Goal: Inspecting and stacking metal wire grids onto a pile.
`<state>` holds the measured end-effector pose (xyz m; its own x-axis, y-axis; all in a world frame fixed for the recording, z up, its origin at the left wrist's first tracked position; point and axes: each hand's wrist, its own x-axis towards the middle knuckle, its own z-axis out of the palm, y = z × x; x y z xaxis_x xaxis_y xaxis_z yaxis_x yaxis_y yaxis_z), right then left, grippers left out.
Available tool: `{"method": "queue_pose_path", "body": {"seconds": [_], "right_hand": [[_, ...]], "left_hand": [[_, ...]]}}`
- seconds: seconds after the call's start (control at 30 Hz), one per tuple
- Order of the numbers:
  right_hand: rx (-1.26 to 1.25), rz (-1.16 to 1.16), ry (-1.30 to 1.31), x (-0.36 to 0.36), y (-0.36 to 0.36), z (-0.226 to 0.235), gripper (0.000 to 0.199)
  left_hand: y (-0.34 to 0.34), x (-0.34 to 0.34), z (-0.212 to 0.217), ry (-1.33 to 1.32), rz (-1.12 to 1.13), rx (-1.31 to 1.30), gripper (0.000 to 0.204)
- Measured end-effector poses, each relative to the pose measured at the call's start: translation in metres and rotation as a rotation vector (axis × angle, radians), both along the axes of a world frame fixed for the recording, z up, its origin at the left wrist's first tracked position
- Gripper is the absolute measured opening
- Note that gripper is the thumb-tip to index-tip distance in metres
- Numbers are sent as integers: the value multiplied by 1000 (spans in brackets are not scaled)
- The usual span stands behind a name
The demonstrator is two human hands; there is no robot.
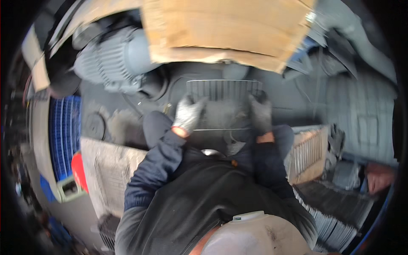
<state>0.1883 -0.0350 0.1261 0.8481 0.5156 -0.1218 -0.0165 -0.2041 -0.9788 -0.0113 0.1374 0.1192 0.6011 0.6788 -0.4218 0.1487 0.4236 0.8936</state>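
Observation:
A wire rack (224, 90) with thin parallel bars and a pale frame is held out level in front of me; motion blurs its middle. My left hand (189, 112), in a light grey work glove, is closed on the rack's left side. On the opposite side, my right hand (260, 111), in a grey glove with darker fingertips, also grips it. The fingertips of both hands are partly smeared. Beneath the rack is a dark grey surface (174, 76).
A grey ribbed electric motor (111, 59) sits at the far left, beside a large cardboard sheet (225, 25). Blue crates (66, 136) and a red object (79, 172) are at left. Cardboard bearing a slatted rack (308, 153) lies at right, near stacked dark racks (335, 208).

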Motion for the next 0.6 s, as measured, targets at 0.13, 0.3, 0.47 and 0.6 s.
{"method": "queue_pose_path", "body": {"seconds": [0.13, 0.3, 0.47, 0.6], "right_hand": [[117, -121, 111, 20, -47, 1, 23], [53, -181, 156, 30, -61, 35, 20], [-91, -17, 147, -6, -3, 19, 20], [99, -125, 121, -4, -6, 4, 17]], "left_hand": [[-21, 41, -1, 21, -130, 61, 23], [-44, 62, -3, -14, -134, 139, 23], [-2, 4, -6, 98, -14, 35, 29], [-2, 12, 21, 148, -61, 14, 31]]}}
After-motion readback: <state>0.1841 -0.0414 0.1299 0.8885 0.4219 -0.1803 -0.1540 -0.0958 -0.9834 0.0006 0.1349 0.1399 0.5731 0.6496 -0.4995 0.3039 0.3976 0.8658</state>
